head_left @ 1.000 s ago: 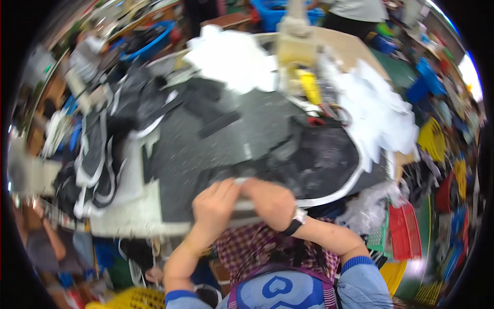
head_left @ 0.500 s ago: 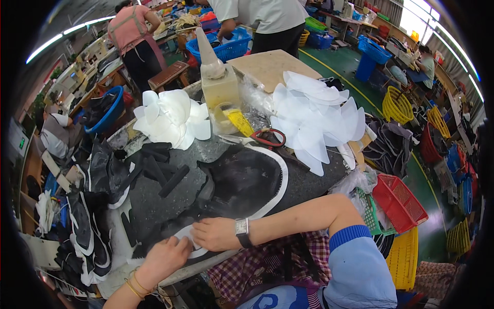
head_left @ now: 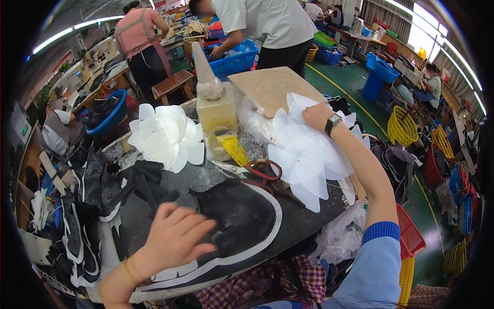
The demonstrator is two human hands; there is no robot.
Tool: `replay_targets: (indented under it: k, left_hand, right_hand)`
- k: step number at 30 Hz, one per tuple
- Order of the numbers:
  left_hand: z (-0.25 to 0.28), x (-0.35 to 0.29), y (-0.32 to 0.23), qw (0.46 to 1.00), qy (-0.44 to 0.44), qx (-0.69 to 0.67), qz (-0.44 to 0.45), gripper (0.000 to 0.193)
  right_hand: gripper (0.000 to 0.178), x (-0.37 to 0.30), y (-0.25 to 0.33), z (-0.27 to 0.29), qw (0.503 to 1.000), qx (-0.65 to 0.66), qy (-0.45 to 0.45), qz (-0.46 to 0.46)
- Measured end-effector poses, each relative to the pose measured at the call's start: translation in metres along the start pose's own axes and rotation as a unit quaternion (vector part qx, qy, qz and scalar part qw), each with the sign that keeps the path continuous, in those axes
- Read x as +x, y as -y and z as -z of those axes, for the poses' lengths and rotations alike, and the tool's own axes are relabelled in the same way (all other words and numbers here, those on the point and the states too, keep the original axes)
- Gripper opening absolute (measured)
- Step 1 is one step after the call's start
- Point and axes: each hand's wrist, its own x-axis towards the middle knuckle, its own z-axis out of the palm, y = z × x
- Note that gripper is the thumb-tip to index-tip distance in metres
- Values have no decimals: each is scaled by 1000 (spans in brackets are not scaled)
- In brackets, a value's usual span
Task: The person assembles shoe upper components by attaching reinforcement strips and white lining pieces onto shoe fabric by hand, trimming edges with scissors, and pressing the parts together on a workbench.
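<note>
A black shoe upper [head_left: 239, 216] with a white border lies on the dark bench top. My left hand [head_left: 177, 234] hovers over its left part, fingers spread, holding nothing. Below that hand a small white piece [head_left: 181, 270] shows at the upper's near edge. My right hand [head_left: 317, 116] reaches to the far end of a fanned pile of translucent white stiffener pieces [head_left: 303, 154], its fingers curled on one of them; the fingertips are partly hidden. Scissors [head_left: 262, 170] with red and black handles rest between upper and pile.
A second pile of white pieces [head_left: 167, 136] lies at the left. Behind stand a squarish glue bottle [head_left: 216, 113] with a cone nozzle and a cup with a yellow strip [head_left: 234, 150]. Black strips [head_left: 146, 180] and white-edged uppers [head_left: 85, 242] lie leftward. Co-workers stand beyond the bench.
My right hand has left the upper and moved far right to the white pile. My left hand has lifted off the upper's near edge and opened.
</note>
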Motion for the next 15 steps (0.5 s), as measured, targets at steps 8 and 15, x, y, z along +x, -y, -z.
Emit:
replay_targets:
  k: [8,15]
  left_hand:
    - [-168,272,49,986,-147,45,-57,26]
    - [-203,324,61,988,29,-106,105,27]
  right_hand:
    - [15,15,-15,-8,942,266,-125,-162]
    - [13,-60,-91,0,275,747,-501,-341]
